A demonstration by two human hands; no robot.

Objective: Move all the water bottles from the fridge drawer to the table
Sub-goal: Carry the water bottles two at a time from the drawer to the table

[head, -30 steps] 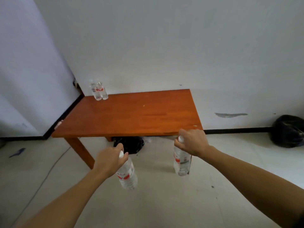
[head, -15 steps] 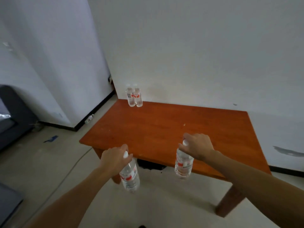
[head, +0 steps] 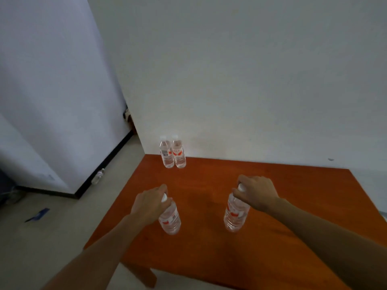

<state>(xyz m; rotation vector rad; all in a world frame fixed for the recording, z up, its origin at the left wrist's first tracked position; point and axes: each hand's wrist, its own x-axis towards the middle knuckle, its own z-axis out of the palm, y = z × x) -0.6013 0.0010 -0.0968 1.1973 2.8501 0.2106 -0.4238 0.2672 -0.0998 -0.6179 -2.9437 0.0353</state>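
**Two bottles held by their necks over the wooden surface**

Head view. The orange-brown wooden surface (head: 209, 183) fills the lower middle and right of the frame, and its far edge meets a plain white wall (head: 251, 80).

Over the left-middle of the surface, the left hand (head: 149, 206) is closed from above round the neck of a clear plastic water bottle with a red-and-white label (head: 170, 219). The fingers are wrapped just beneath its white cap (head: 164, 197). The bottle hangs below the hand, its base tilted slightly toward the near edge of the surface.

Over the middle of the surface, the right hand (head: 258, 191) grips a second clear plastic water bottle (head: 235, 215) in the same way. Its fingers are curled about the neck under a white screw cap (head: 241, 186), and the body hangs nearly upright. I cannot tell whether either base touches the surface.

At the far left corner of the surface, close to the wall, stand two more bottles, upright and touching side by side. They are the left standing bottle (head: 166, 153) and the right standing bottle (head: 179, 153).

Beyond the left edge of the surface lies a pale floor (head: 52, 237) with a small blue scrap (head: 37, 214) on it. A black skirting strip (head: 104, 164) runs along the base of the side wall. Under the near left corner of the surface a wooden leg (head: 142, 273) shows.
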